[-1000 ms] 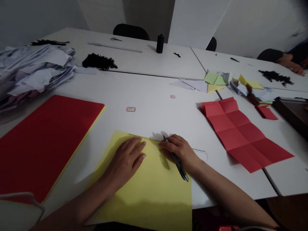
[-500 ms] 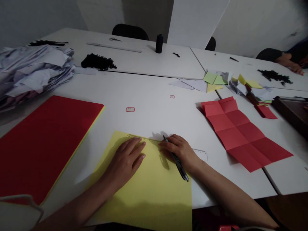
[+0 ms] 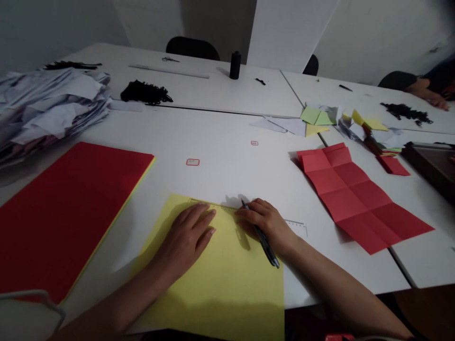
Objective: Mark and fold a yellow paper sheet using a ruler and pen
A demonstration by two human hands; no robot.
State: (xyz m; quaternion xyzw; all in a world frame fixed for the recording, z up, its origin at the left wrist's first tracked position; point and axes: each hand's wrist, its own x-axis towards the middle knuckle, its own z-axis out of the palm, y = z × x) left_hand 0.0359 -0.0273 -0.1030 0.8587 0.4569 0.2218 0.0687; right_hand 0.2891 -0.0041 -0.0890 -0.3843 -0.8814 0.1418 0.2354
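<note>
A sheet of yellow paper (image 3: pixel 231 289) lies before me at the table's front edge. Across its far end runs a clear ruler (image 3: pixel 297 228), its right end sticking out past the paper. My left hand (image 3: pixel 186 232) rests flat with fingers stretched, the fingertips on the ruler and paper. In my right hand (image 3: pixel 268 222) is a dark pen (image 3: pixel 266 248), held between thumb and fingers with its tip pointing away from me, above the far edge of the paper. The right hand covers part of the ruler.
Red sheets (image 3: pixel 78 203) over yellow ones lie at left, near a heap of white paper (image 3: pixel 53 104). A creased red sheet (image 3: pixel 359 194) lies at right. Farther off are black cord (image 3: pixel 145 92), a black thread spool (image 3: pixel 235 65), scissors (image 3: pixel 170 59) and folded coloured papers (image 3: pixel 318 116). Another person's hand (image 3: pixel 435 99) shows far right.
</note>
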